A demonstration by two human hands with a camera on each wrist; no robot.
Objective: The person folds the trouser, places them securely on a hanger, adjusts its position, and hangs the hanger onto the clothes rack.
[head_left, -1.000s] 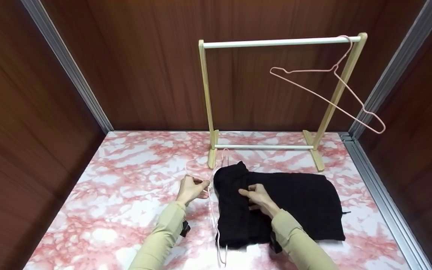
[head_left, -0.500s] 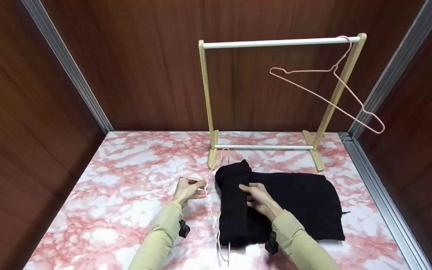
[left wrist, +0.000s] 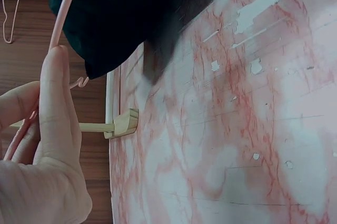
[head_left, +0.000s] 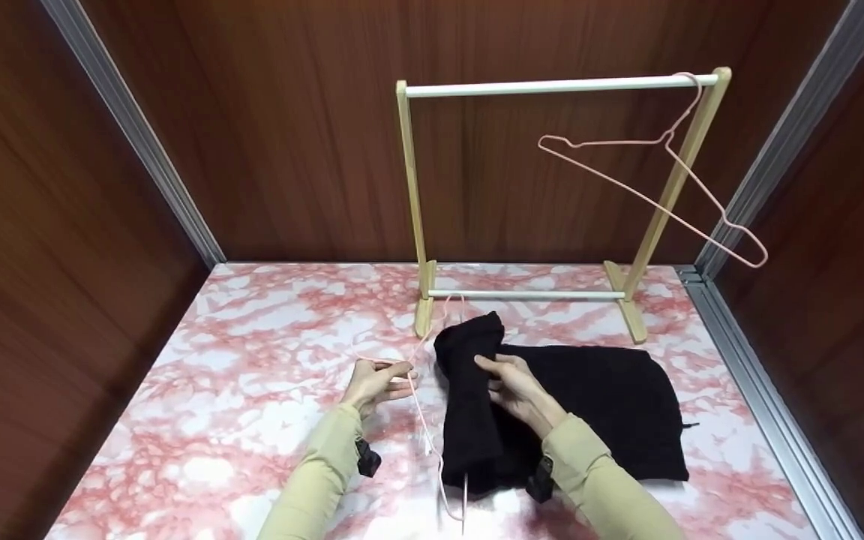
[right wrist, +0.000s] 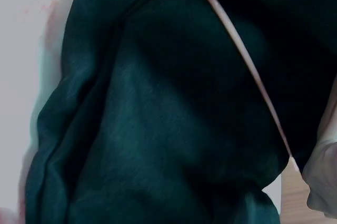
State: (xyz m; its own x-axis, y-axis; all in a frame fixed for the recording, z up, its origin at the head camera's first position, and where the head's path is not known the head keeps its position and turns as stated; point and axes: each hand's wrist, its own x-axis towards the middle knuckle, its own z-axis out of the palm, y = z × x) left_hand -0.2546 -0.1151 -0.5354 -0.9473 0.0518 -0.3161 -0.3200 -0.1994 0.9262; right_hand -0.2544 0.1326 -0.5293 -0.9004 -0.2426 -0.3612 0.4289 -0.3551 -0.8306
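Observation:
A pink wire hanger [head_left: 420, 413] stands tilted at the left end of a folded black garment [head_left: 597, 409]. Thumb and fingers of my left hand [head_left: 373, 384] pinch the hanger, which also shows in the left wrist view as a thin pink rod [left wrist: 65, 11]. My right hand [head_left: 520, 391] grips the garment's turned-over end, thumb on top and fingers underneath. That end is lifted and lies over part of the hanger, hiding it in the head view. From the right wrist, the hanger's bar [right wrist: 247, 58] crosses beside the dark cloth [right wrist: 152, 108].
Behind the garment stands a clothes rack with wooden posts [head_left: 414, 187] and a white top rail [head_left: 552, 88]. Another pink hanger [head_left: 619, 184] hangs at its right end. Brown panels [head_left: 289, 135] and metal rails [head_left: 747, 375] border the marbled tabletop [head_left: 252, 337].
My right hand has raised the garment's turned-over end, which now looks narrower and steeper. My left hand has shifted slightly left, and the hanger's near end has swung a little right.

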